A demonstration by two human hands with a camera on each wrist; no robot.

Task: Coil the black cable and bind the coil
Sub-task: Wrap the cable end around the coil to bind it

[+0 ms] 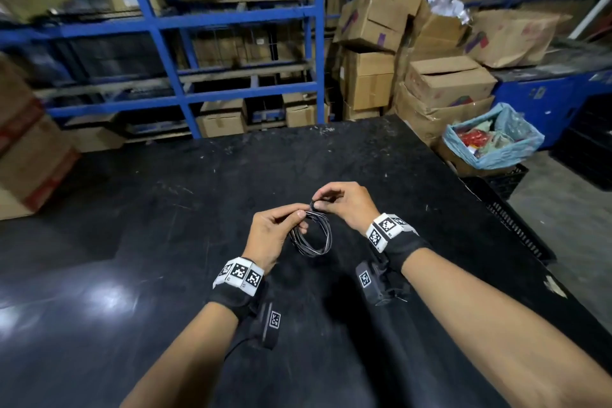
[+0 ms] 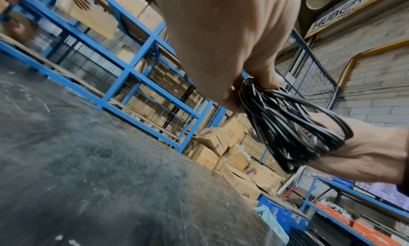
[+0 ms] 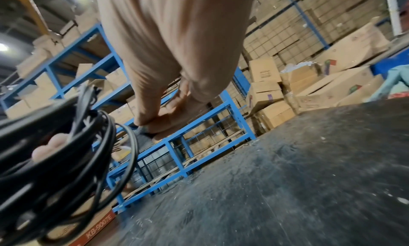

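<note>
The left hand's [image 1: 270,232] fingers [image 2: 268,80] are curled and clamped on the top of the cable [image 1: 311,235], thumb pressing the bunched loops against the other fingers. The cable is wound into a coil of many black loops that hangs down from this grip, clear of the surface [image 1: 165,242]. In the left wrist view the coil [image 2: 294,125] fans out below the thumb, with the right hand behind it.

The right hand's [image 1: 344,204] fingers [image 3: 155,122] are together, pinching a small dark piece at the top of the coil, just beside the left thumb. Whether that piece is the cable's end or a tie I cannot tell. In the right wrist view the coil [image 3: 73,155] sits at lower left with left fingertips showing through the loops.

Both wrists wear black bands with white marker blocks [image 1: 238,275]. Beyond the dark, scuffed surface stand blue racks [image 1: 172,53], stacked cardboard boxes [image 1: 371,79] and a bin lined with blue plastic [image 1: 493,136].
</note>
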